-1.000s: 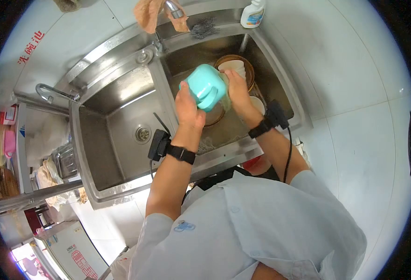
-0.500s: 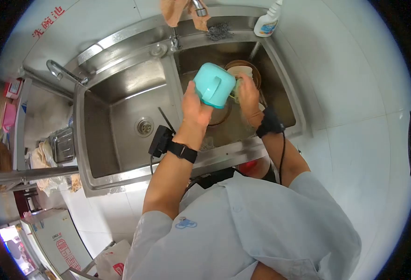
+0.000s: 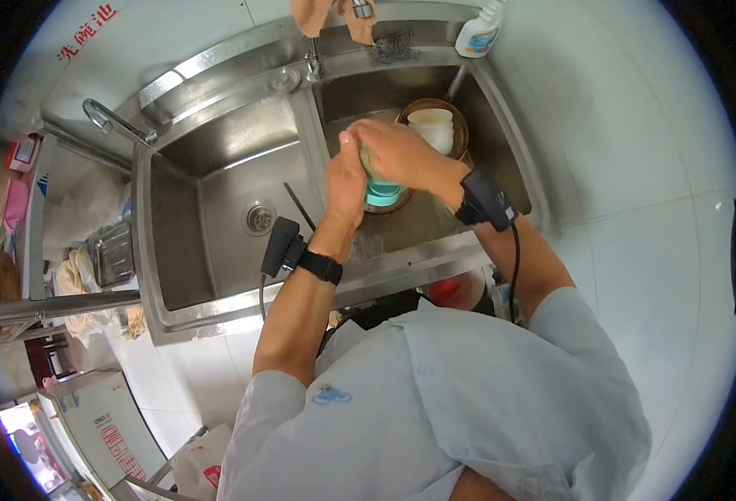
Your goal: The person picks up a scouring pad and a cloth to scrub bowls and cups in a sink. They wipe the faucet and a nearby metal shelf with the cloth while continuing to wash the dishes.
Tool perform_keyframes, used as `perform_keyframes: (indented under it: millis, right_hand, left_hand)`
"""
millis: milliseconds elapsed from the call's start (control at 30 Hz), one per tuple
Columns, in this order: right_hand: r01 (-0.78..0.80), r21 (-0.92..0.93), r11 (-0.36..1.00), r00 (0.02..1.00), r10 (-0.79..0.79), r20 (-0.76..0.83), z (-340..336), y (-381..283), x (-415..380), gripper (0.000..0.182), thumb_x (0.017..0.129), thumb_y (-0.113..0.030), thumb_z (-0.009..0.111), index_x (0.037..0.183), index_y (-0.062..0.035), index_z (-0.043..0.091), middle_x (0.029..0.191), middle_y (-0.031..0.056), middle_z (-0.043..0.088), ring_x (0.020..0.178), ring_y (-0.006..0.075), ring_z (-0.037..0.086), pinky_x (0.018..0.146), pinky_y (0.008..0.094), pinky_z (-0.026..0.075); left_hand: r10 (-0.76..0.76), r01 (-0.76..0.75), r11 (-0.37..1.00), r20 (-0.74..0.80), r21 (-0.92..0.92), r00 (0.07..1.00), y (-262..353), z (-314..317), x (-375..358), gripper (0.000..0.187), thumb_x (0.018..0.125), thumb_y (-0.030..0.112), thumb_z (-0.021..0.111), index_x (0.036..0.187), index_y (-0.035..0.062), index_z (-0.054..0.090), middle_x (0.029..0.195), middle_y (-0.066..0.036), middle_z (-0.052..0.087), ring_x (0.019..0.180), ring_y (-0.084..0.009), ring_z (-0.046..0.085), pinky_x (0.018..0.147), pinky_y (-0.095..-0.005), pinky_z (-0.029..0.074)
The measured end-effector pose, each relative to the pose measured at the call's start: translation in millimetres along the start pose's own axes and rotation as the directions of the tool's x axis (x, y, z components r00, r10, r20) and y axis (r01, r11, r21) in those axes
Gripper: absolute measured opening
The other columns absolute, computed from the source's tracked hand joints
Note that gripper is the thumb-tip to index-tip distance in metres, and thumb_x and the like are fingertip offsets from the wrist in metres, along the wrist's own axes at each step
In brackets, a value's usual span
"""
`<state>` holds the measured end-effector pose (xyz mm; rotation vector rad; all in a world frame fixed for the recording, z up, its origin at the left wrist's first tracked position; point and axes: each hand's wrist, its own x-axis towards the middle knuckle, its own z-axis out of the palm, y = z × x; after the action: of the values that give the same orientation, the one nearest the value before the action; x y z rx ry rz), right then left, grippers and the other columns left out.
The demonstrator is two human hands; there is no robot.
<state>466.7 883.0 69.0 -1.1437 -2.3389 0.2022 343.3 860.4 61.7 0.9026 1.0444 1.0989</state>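
Over the right sink basin, my left hand (image 3: 347, 185) is wrapped round the left side of a turquoise container (image 3: 383, 194), which is mostly hidden by my hands. Lying across the container, my right hand (image 3: 399, 157) presses a pale greenish cloth or sponge (image 3: 369, 159) against it. Just right of my right hand, white bowls (image 3: 433, 128) are stacked in a brown round pan (image 3: 460, 134) inside the basin. Another round brown rim shows beneath the container.
The left basin (image 3: 226, 200) has a drain. Behind the basins are two taps, orange cloth (image 3: 311, 15), a steel scourer (image 3: 395, 48) and a white spray bottle (image 3: 478, 32). Shelves with plates and a pink item (image 3: 17, 204) stand at the left.
My right hand has moved left from beside the bowls onto the container, bringing the cloth or sponge with it. The container has turned and now sits lower, largely covered, and the bowls show more.
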Motion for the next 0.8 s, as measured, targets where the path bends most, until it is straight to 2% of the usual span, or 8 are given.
perform_keyframes:
  millis: [167,233,300,400,500,633,733,800]
  right_hand:
    - [-0.362,0.025,0.932,0.881,0.333,0.335,-19,27,16,0.030,0.080,-0.020,0.042,0.102,-0.0015,0.049,0.088,0.0110,0.056,0.081,0.0251,0.055,0.073,0.0331,0.043]
    - [-0.762,0.605,0.231,0.635,0.450,0.628,-26,36,6,0.019,0.081,-0.022,0.044,0.084,-0.0066,0.054,0.083,0.0053,0.059,0.066,0.0191,0.058,0.060,0.0324,0.046]
    - [-0.729,0.683,0.042,0.642,0.388,0.661,-12,53,-13,0.022,0.083,-0.025,0.043,0.089,-0.0071,0.054,0.086,0.0035,0.058,0.069,0.0133,0.057,0.061,0.0287,0.047]
    - [-0.347,0.873,-0.343,0.773,0.422,0.474,10,45,-35,0.030,0.082,-0.029,0.045,0.099,-0.0042,0.052,0.091,0.0051,0.057,0.080,0.0153,0.056,0.072,0.0291,0.047]
    - [-0.095,0.886,-0.454,0.662,0.636,0.397,28,20,-42,0.033,0.083,-0.030,0.045,0.104,-0.0047,0.049,0.097,0.0059,0.055,0.088,0.0160,0.054,0.074,0.0310,0.046]
    - [-0.131,0.905,-0.404,0.535,0.740,0.408,46,-9,-41,0.034,0.084,-0.030,0.043,0.108,-0.0061,0.046,0.102,0.0064,0.053,0.089,0.0166,0.052,0.078,0.0319,0.043]
    - [-0.558,0.732,0.391,0.648,0.756,0.090,79,29,-64,0.027,0.083,-0.018,0.038,0.095,0.0025,0.051,0.085,0.0114,0.056,0.081,0.0191,0.052,0.072,0.0301,0.040]
    - [-0.646,0.507,0.571,0.716,0.683,0.144,64,39,-81,0.024,0.082,-0.020,0.040,0.085,0.0027,0.049,0.074,0.0132,0.051,0.068,0.0178,0.047,0.063,0.0322,0.039]
  left_hand:
    - [0.090,-0.099,0.995,0.205,0.034,0.975,-7,-3,-6,0.045,0.084,0.039,0.044,0.087,-0.0032,0.056,0.077,-0.005,0.055,0.073,-0.0102,0.048,0.065,-0.0246,0.041]
    - [0.034,-0.039,0.999,0.251,0.017,0.967,-5,-5,-8,0.040,0.083,0.036,0.047,0.086,-0.0033,0.056,0.076,-0.004,0.055,0.072,-0.0090,0.048,0.063,-0.0235,0.041]
    - [-0.018,0.042,0.994,0.237,-0.098,0.971,-6,-8,-6,0.036,0.083,0.032,0.048,0.090,-0.0028,0.055,0.081,-0.006,0.056,0.073,-0.0095,0.051,0.062,-0.0240,0.043]
    - [-0.056,0.133,0.925,0.218,-0.355,0.974,-7,-10,-6,0.038,0.084,0.033,0.045,0.099,-0.0018,0.050,0.090,-0.008,0.055,0.077,-0.0139,0.054,0.068,-0.0274,0.045]
    - [0.011,0.105,0.820,0.199,-0.563,0.980,-6,-7,-3,0.042,0.085,0.036,0.042,0.107,0.0011,0.044,0.103,-0.011,0.051,0.090,-0.0222,0.053,0.079,-0.0365,0.045]
    - [-0.121,0.139,0.746,0.072,-0.651,0.990,-15,-10,21,0.040,0.085,0.037,0.040,0.108,0.0041,0.044,0.107,-0.011,0.050,0.095,-0.0250,0.050,0.082,-0.0435,0.042]
    - [-0.110,0.053,0.846,-0.076,-0.531,0.991,-3,-43,42,0.036,0.085,0.033,0.042,0.104,0.0027,0.045,0.101,-0.010,0.051,0.091,-0.0218,0.051,0.076,-0.0392,0.044]
    - [-0.016,-0.034,0.937,-0.141,-0.347,0.990,19,-77,43,0.033,0.085,0.031,0.044,0.102,0.0029,0.048,0.096,-0.009,0.054,0.086,-0.0219,0.053,0.075,-0.0374,0.045]
